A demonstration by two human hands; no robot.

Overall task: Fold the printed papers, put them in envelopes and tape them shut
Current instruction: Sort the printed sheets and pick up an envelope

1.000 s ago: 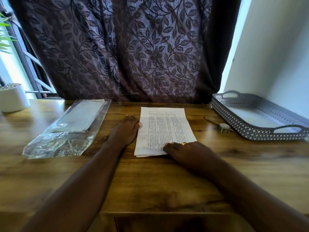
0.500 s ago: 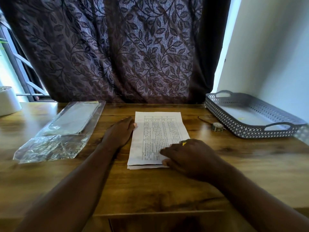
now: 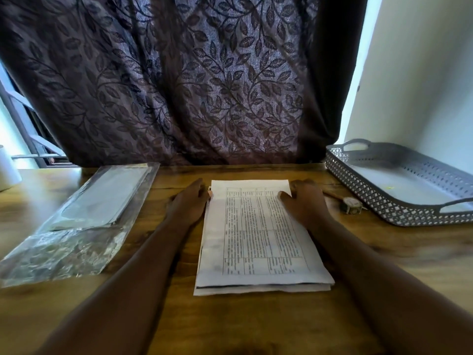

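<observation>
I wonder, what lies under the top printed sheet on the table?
More paper sheets lie under the top sheet; their edges stick out along its near and left sides. How many, and what is printed on them, is covered.

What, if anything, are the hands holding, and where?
Nothing gripped. Left hand touches the stack of white printed papers at its far-left edge; right hand rests on its far-right corner.

Dim, backlit scene. Daylight leaks past both sides of the dark leaf-patterned curtain point(image 3: 179, 85); strips there clip to white, wall point(image 3: 422, 85) on the right reads cool blue-white. Sheen glare on the plastic envelope pack point(image 3: 84, 221) and wooden table point(image 3: 384, 252). Forearms point(image 3: 143, 257) underexposed, little detail. Soft motion blur overall; print on the printed papers point(image 3: 261, 234) unreadable. Wide-angle bowing at frame edges, grey tray point(image 3: 363, 193) smeared.
</observation>
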